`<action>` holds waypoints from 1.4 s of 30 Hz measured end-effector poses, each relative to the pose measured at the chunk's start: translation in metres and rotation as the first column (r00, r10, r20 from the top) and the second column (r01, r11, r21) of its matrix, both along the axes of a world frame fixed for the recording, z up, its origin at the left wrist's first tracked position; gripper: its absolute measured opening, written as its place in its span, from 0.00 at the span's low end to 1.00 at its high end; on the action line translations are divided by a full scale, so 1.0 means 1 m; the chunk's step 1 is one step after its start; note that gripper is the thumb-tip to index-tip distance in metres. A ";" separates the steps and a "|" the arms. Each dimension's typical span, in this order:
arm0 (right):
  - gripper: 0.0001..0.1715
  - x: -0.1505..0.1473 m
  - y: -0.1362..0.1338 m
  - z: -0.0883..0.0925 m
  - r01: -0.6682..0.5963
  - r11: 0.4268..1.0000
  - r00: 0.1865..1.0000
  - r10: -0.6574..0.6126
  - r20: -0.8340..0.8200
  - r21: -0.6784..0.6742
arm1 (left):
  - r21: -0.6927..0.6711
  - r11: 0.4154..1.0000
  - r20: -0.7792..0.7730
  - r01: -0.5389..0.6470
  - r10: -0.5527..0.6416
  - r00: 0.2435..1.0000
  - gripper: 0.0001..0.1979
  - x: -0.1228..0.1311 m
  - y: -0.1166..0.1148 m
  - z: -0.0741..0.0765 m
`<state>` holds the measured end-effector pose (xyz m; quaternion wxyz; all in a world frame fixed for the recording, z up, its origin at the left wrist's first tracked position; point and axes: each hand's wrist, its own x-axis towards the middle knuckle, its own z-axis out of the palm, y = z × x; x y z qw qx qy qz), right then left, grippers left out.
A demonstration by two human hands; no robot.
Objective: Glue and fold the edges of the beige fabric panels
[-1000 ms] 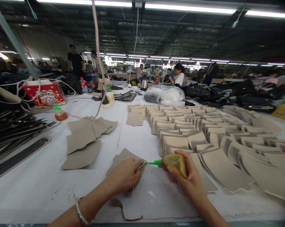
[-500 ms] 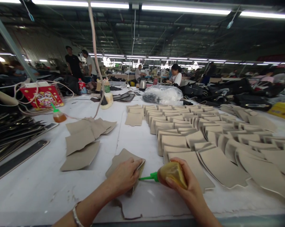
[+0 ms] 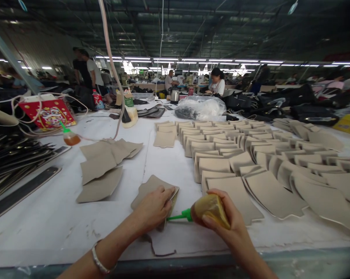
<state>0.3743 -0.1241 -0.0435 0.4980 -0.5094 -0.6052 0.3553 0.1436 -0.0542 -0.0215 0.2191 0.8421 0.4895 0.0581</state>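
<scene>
My left hand grips a beige, shaped leather-like piece near the table's front edge, its fingers over the right side. A shiny yellowish strip runs along that side. My right hand is closed around a squeeze bottle of amber liquid, tilted nearly level. Its green nozzle points left, with the tip at the piece's lower right edge, just below my left fingers. Whether the tip touches cannot be made out. A thin dark curled strip lies in front of the piece.
Many similar beige pieces stand in overlapping rows at right; a loose pile lies left. A second green-tipped bottle, a red box, dark straps and a hanging hose are at left. Plastic-wrapped material sits behind; people work beyond.
The nozzle tip has moved slightly left and toward me along the piece's edge. Both hands keep their hold. The view has tipped down a little.
</scene>
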 end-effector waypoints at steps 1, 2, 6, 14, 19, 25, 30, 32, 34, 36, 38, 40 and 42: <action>0.28 0.000 0.000 0.000 0.028 0.999 1.000 -0.028 0.013 0.018 | 0.000 1.000 0.002 -0.001 0.001 1.000 0.23 0.000 0.000 0.000; 0.28 -0.001 0.000 -0.001 0.051 0.998 0.998 -0.052 0.024 0.032 | -0.001 1.000 0.002 -0.003 0.003 1.000 0.23 0.000 0.000 0.000; 0.30 -0.004 -0.005 0.000 0.010 0.999 1.000 -0.011 -0.029 -0.034 | -0.003 1.000 0.005 -0.003 0.003 1.000 0.22 0.001 -0.001 0.001; 0.30 -0.003 -0.011 -0.001 0.060 0.998 0.997 -0.061 -0.043 -0.027 | 0.003 1.000 0.030 -0.002 0.002 1.000 0.22 0.001 -0.002 0.001; 0.30 -0.004 -0.009 0.000 -0.010 0.997 0.995 0.002 -0.096 -0.081 | 0.012 1.000 0.030 -0.006 0.006 1.000 0.23 0.001 -0.002 -0.002; 0.31 -0.005 -0.010 -0.002 -0.005 0.999 0.997 0.001 -0.082 -0.054 | 0.016 1.000 0.020 -0.010 0.009 1.000 0.23 0.000 -0.001 -0.003; 0.30 -0.005 -0.009 -0.004 -0.017 0.999 0.998 0.015 -0.056 -0.040 | 0.001 1.000 0.016 -0.015 0.015 1.000 0.23 0.001 -0.001 -0.001; 0.28 -0.003 -0.004 -0.003 0.058 0.998 0.998 -0.058 -0.009 0.023 | -0.009 1.000 0.023 -0.018 0.018 1.000 0.23 0.002 -0.001 -0.001; 0.28 -0.002 0.002 -0.001 0.131 0.988 0.991 -0.133 0.017 0.084 | -0.014 1.000 0.041 -0.013 0.014 0.999 0.23 0.002 -0.001 -0.001; 0.27 -0.001 0.007 0.001 0.172 0.978 0.984 -0.176 0.024 0.119 | -0.017 1.000 0.061 -0.010 0.011 0.998 0.22 0.002 0.000 -0.002; 0.27 0.000 0.007 0.001 0.155 0.982 0.987 -0.159 0.026 0.112 | -0.024 1.000 0.074 -0.013 0.015 0.997 0.23 0.002 0.001 -0.002; 0.27 0.000 0.005 0.000 0.088 0.994 0.996 -0.089 0.008 0.063 | -0.037 0.999 0.072 -0.018 0.021 0.997 0.23 0.001 0.002 -0.003; 0.28 0.000 0.003 -0.002 0.015 1.000 1.000 -0.015 -0.019 0.009 | -0.045 0.999 0.066 -0.018 0.021 0.998 0.24 0.000 0.002 -0.003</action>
